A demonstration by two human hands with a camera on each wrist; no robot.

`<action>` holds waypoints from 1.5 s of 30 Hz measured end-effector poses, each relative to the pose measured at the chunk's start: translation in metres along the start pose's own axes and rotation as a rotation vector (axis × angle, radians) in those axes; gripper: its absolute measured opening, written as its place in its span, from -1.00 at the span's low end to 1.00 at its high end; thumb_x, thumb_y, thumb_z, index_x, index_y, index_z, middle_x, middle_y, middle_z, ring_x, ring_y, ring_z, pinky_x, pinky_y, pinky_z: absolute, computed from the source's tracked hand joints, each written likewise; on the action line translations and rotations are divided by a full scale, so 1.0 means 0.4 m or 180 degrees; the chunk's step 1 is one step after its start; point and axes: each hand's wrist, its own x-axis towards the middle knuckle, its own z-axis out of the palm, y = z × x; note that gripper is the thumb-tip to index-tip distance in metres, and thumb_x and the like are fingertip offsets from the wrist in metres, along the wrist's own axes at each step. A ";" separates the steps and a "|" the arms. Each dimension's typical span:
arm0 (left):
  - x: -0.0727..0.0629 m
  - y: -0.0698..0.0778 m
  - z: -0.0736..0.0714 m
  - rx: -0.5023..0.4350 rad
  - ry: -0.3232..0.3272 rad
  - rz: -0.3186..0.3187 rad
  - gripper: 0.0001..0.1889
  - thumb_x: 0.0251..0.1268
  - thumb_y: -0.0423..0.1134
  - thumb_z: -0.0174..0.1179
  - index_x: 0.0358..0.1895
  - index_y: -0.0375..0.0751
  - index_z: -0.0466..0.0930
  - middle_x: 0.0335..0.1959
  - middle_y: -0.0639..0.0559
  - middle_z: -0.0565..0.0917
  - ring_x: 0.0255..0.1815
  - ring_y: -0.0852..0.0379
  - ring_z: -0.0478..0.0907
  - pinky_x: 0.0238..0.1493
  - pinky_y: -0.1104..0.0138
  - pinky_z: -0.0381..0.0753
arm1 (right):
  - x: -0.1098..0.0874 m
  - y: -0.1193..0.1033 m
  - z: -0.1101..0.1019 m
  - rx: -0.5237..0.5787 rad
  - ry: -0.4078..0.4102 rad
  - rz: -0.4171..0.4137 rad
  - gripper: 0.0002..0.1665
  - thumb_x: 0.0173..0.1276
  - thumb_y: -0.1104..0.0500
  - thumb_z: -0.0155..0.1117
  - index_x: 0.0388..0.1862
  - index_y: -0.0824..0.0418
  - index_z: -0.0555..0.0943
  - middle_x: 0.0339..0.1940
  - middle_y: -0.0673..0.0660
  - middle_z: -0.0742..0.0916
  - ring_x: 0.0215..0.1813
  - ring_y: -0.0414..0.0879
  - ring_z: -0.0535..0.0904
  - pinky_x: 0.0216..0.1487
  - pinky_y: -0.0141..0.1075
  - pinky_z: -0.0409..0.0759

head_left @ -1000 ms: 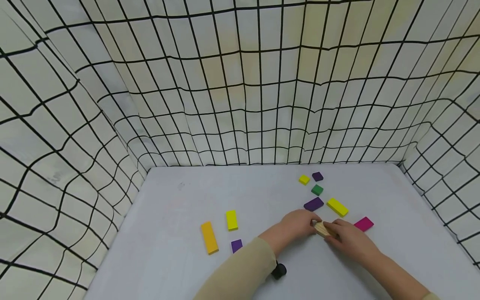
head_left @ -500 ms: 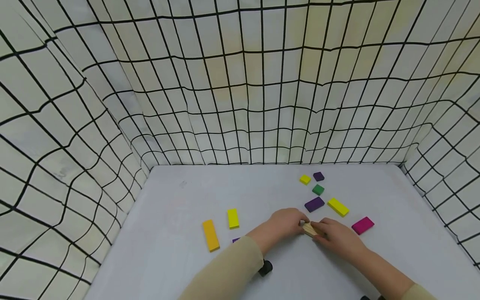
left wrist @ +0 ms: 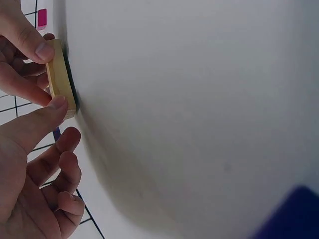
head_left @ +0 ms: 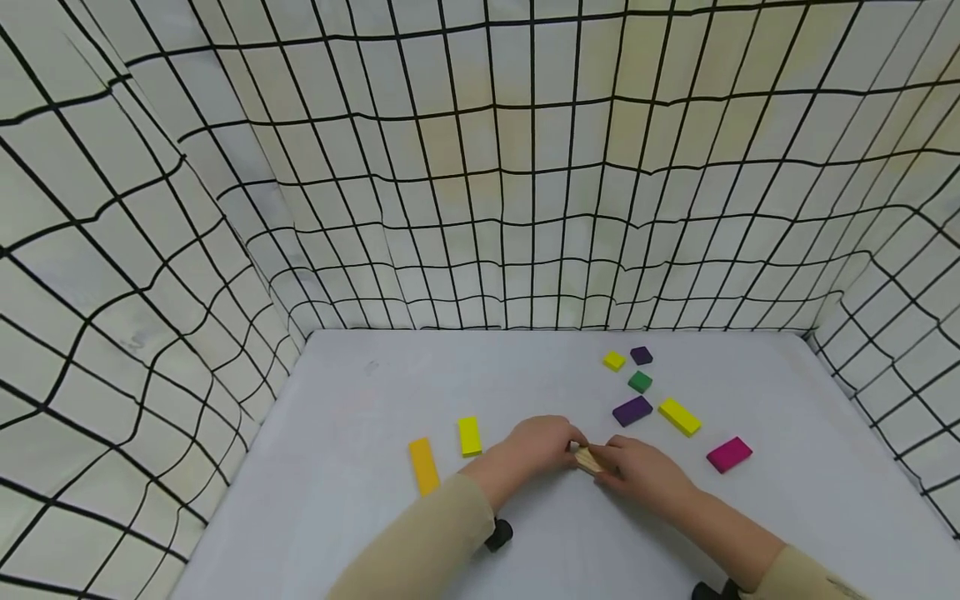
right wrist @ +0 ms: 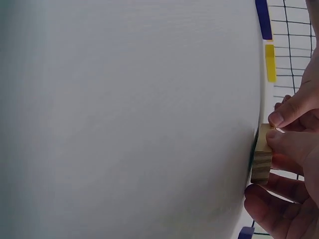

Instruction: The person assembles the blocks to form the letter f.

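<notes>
A bare-wood block (head_left: 587, 460) lies between both hands just above or on the white table; which of the two cannot be told. My left hand (head_left: 542, 443) pinches its left end, thumb on the near face in the left wrist view. The other end is pinched by my right hand (head_left: 647, 468). Seen from the left wrist, the wooden block (left wrist: 61, 77) has a dark greenish strip along its lower side. The right wrist view shows the grained end of the block (right wrist: 261, 167). Fingers hide much of its far side.
Right of the hands lie a magenta block (head_left: 729, 454), a yellow block (head_left: 680, 417), a purple block (head_left: 632, 411) and several smaller ones (head_left: 640, 382). Leftward are an orange block (head_left: 423, 467), partly behind the sleeve, and a yellow block (head_left: 469, 437). Black netting (head_left: 525, 208) surrounds the table.
Both hands have slid left across the table with the wooden block, keeping their pinch. The magenta block is now fully uncovered, while the left sleeve hides the left purple block and part of the orange one.
</notes>
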 end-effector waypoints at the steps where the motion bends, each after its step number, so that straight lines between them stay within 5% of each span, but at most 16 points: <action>1: -0.005 -0.005 -0.001 0.0001 -0.0006 -0.0006 -0.67 0.30 -0.10 0.34 0.12 0.17 0.70 -0.28 0.25 0.65 -0.33 0.30 0.46 -0.24 0.44 0.53 | 0.005 -0.004 0.003 0.0004 -0.0008 -0.0028 -0.49 0.25 0.04 0.45 0.18 0.13 0.66 -0.30 -0.14 0.60 -0.35 -0.29 0.41 -0.30 -0.41 0.52; 18: -0.051 -0.059 -0.021 0.0073 -0.0038 -0.0108 -0.66 0.24 -0.13 0.38 0.09 0.22 0.72 -0.30 0.28 0.67 -0.34 0.31 0.48 -0.20 0.43 0.53 | 0.051 -0.071 0.012 0.0042 -0.0138 -0.0177 -0.49 0.25 0.02 0.47 0.14 0.19 0.67 -0.33 -0.11 0.59 -0.39 -0.26 0.39 -0.37 -0.41 0.45; 26: -0.058 -0.069 -0.026 -0.0137 -0.0084 -0.0108 -0.67 0.26 -0.15 0.37 0.10 0.18 0.72 -0.21 0.25 0.70 -0.26 0.31 0.52 -0.10 0.41 0.54 | 0.050 -0.073 0.021 -0.0002 -0.0082 -0.0213 -0.48 0.26 -0.02 0.45 0.16 0.17 0.67 -0.28 -0.10 0.62 -0.34 -0.25 0.41 -0.31 -0.38 0.48; 37: -0.069 -0.076 -0.027 -0.0492 -0.0154 -0.0145 -0.66 0.30 -0.19 0.33 0.12 0.19 0.70 -0.26 0.25 0.67 -0.30 0.30 0.48 -0.11 0.39 0.53 | 0.036 -0.060 0.011 0.0819 -0.0392 -0.0008 -0.44 0.30 0.03 0.42 0.22 0.26 0.62 -0.26 -0.12 0.66 -0.32 -0.25 0.45 -0.30 -0.34 0.50; 45: -0.072 -0.081 -0.015 -0.0701 -0.0212 -0.0141 -0.67 0.33 -0.24 0.29 0.12 0.17 0.70 -0.29 0.27 0.65 -0.32 0.32 0.47 -0.13 0.42 0.51 | 0.019 -0.066 0.010 0.1041 -0.0551 -0.0017 -0.52 0.29 0.15 0.41 0.16 0.30 0.64 -0.25 -0.12 0.69 -0.29 -0.23 0.48 -0.24 -0.31 0.55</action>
